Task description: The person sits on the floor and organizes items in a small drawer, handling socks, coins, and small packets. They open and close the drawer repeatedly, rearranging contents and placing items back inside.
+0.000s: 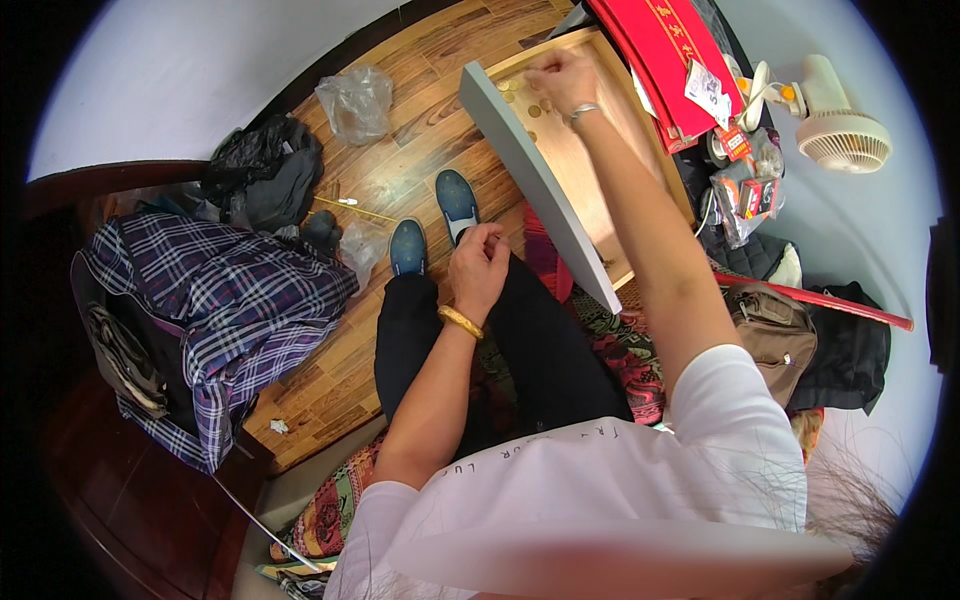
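My right hand, with a silver bangle at the wrist, reaches into the pulled-out wooden drawer. Its fingers are bent together over the drawer's far end; whether a coin is pinched between them is hidden. Several brass-coloured coins lie on the drawer bottom close below that hand. The drawer's grey front panel faces my legs. Over my knees is my left hand, a gold bracelet on its wrist. Its fingers curl loosely, and I cannot tell if they hold anything.
A red box with a banknote stands above the drawer, near a white fan. On the wood floor sit a plaid bag, a black plastic bag and a clear plastic bag. A brown bag lies right.
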Available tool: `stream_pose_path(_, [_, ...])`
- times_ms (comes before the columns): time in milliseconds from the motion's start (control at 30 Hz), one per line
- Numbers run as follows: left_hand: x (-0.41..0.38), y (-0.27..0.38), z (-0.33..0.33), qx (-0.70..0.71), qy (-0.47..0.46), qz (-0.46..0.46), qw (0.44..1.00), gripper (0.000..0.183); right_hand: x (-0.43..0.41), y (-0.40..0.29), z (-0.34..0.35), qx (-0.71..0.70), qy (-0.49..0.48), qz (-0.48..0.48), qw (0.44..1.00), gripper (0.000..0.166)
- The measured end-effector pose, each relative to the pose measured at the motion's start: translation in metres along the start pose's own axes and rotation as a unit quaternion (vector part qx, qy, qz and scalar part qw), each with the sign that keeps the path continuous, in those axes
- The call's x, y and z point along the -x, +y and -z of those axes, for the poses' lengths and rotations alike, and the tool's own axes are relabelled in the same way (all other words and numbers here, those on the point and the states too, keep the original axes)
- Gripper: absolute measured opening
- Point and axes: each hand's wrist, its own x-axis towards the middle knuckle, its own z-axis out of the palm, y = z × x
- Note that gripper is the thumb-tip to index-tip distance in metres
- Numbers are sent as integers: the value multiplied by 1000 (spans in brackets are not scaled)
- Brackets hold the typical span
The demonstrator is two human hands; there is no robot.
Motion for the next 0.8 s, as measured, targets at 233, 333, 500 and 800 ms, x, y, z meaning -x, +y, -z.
stream_pose_path(233, [1, -4, 0, 1, 1, -13, 1000, 15, -45, -12, 141, 144, 101, 141, 974, 21])
stream_pose_path(333, [1, -5, -1, 7, -6, -27, 1000, 15, -73, 24, 180, 208, 100, 75, 970, 24])
stream_pose_path(500, [0, -7, 0, -2, -3, -17, 1000, 14, -64, 10, 181, 286, 145, 78, 944, 28])
stream_pose_path(800, [1, -6, 0, -4, -5, -13, 1000, 13, -12, -12, 72, 226, -25, 244, 943, 24])
